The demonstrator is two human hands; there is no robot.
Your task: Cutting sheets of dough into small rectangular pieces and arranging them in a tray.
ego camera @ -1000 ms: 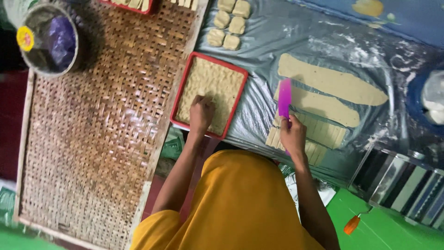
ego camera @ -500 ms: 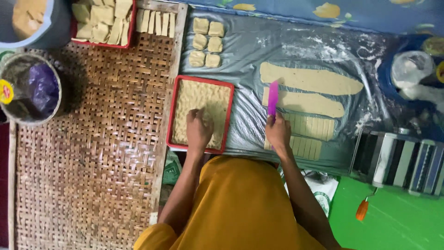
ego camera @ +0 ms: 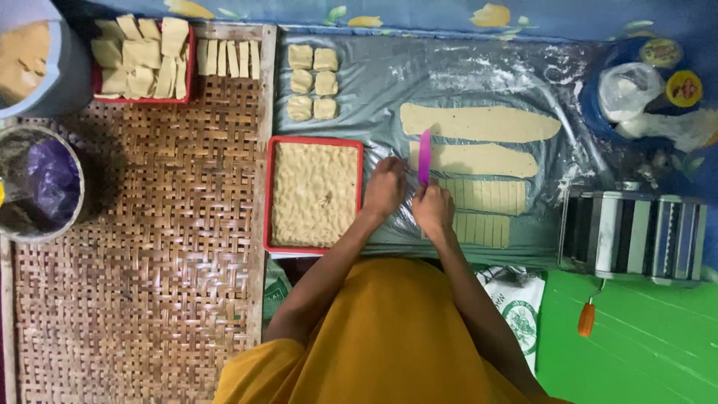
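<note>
Pink cutter (ego camera: 424,155) upright in right hand (ego camera: 434,209).

A white sack (ego camera: 516,310) with a round green printed emblem lies on the floor beside the person's right side, a green printed packet (ego camera: 278,290) peeks out below the red tray, and two round yellow-and-green lids (ego camera: 683,87) sit far right.

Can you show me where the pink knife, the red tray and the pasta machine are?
pink knife (ego camera: 424,155), head view, middle of its blade.
red tray (ego camera: 314,140), head view, top rim.
pasta machine (ego camera: 636,236), head view, its metal body.
</note>
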